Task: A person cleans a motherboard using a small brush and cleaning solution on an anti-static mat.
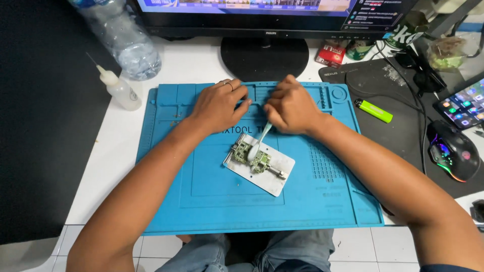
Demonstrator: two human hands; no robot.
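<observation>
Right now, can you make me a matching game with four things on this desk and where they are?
Things:
1. lighter
2. squeeze bottle
3. brush
4. mouse

Places:
A. in the right hand
B. far right, on the dark pad
C. left of the blue mat
D. just right of the blue mat

Pairs: 1-D, 2-C, 3-A, 4-B

— What's under the brush?
— A small green circuit board (pixel 252 156), clamped in a silver metal holder plate (pixel 272 179) that lies flat and skewed on the blue mat (pixel 212 201), about mid-mat.
— And the brush itself?
— A pale toothbrush (pixel 258 143), tilted, its head down on the board's middle and its handle rising to the far right into the closed right hand (pixel 291 108).
</observation>
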